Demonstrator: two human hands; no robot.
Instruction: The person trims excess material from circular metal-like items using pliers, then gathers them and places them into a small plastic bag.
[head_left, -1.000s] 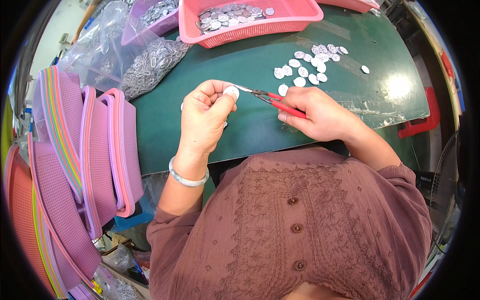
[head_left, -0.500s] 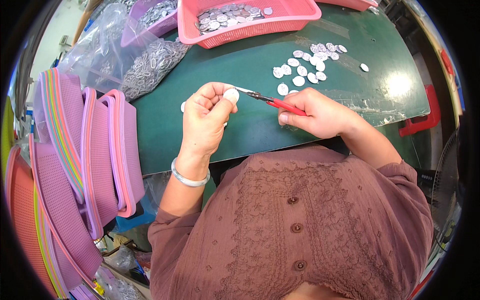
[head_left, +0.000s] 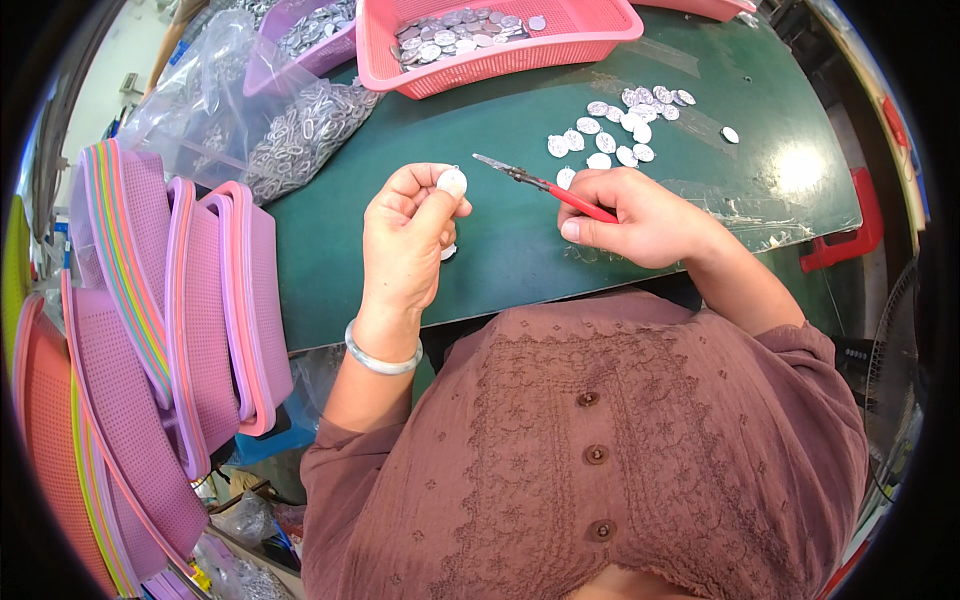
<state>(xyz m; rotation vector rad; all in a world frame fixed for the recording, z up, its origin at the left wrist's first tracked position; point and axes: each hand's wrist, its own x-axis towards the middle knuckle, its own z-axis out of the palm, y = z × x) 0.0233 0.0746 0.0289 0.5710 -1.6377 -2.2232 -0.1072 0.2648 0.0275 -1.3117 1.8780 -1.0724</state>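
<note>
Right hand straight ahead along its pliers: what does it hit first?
Likely the clear bag of metal links, narrowly passing the disc in the left hand; depth is unclear.

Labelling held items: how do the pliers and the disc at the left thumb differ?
Shape: the pliers are long and slim; the disc is small and roundish.
Colour: the pliers have red handles and grey metal tips; the disc is pale silver.
Hold: the right hand grasps the pliers; the left hand pinches the disc.
Shared: both are held over the green table.
</note>
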